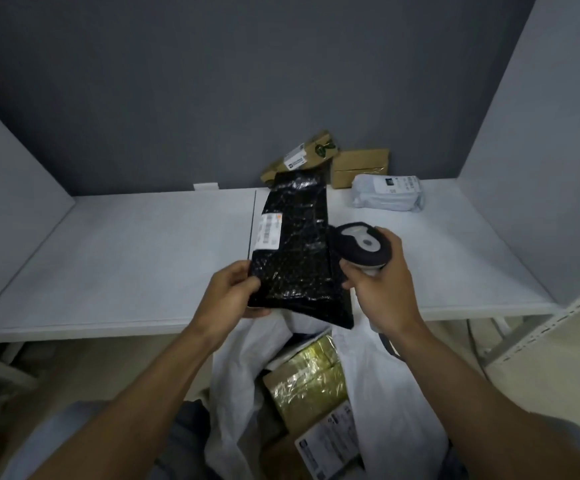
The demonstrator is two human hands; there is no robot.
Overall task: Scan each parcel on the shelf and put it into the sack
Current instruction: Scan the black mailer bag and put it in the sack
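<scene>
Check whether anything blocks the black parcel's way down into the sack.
Nothing visible does. The left hand holds the black parcel over the front edge of the shelf, right above the open sack. Boxes already inside lie lower. The right hand with the scanner is beside it.

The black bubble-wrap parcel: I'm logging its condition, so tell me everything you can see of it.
The long, flat black bubble-wrap parcel looks glossy and crinkled, with a white barcode label by its left edge. It is held lengthwise above the front of the white shelf and the open white sack. The left hand pinches its near left corner; the grey handheld scanner in the right hand overlaps its right edge, contact unclear.
</scene>
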